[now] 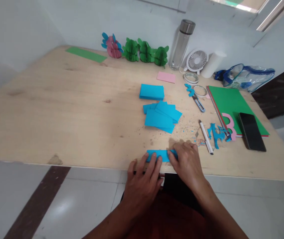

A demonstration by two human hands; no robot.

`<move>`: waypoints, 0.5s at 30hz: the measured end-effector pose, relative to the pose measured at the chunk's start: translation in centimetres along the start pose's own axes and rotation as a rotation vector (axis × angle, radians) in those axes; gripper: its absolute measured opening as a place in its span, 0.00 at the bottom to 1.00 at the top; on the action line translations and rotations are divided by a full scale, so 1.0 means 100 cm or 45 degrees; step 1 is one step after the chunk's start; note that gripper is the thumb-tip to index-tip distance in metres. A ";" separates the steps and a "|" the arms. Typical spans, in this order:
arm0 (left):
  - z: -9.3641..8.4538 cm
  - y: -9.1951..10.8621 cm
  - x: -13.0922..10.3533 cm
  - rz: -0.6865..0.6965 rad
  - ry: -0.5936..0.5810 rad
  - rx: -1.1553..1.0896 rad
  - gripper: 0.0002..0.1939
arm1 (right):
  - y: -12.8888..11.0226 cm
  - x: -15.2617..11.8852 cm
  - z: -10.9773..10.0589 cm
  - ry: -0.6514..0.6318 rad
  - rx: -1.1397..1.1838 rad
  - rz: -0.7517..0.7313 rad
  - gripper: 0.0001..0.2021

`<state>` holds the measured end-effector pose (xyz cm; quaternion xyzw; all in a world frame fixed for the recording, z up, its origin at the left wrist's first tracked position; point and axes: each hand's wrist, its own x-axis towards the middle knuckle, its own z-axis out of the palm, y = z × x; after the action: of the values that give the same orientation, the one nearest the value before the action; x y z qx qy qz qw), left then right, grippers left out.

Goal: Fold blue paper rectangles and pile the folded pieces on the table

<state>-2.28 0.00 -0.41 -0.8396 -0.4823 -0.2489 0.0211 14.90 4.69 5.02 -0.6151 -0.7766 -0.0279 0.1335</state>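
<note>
A folded strip of blue paper (158,155) lies flat near the table's front edge. My left hand (144,177) rests over the edge, its fingers spread and their tips pressing the paper's left part. At the paper's right end is my right hand (186,162), fingers curled and thumb closed on it. Beyond them several blue paper pieces (159,119) overlap in a loose fan. Behind these sits a neat stack of blue paper (151,91).
To the right lie a white pen (206,136), blue paper scraps (216,134), a utility knife (198,103), tape rolls (191,78), green sheets (234,103) and a phone (252,132). Along the wall stand green paper figures (145,51), a glass bottle (180,46) and a small fan (196,61).
</note>
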 end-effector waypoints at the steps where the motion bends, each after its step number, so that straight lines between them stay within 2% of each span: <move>1: 0.000 0.000 0.000 0.002 0.000 0.001 0.27 | 0.001 -0.001 0.000 0.005 -0.008 0.002 0.12; 15: -0.001 0.000 0.001 0.038 -0.001 0.037 0.25 | 0.005 -0.016 0.009 0.183 -0.055 0.096 0.12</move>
<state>-2.26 0.06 -0.28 -0.8464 -0.4733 -0.2412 0.0367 15.54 3.44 3.67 -0.6429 -0.7405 -0.0837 0.1767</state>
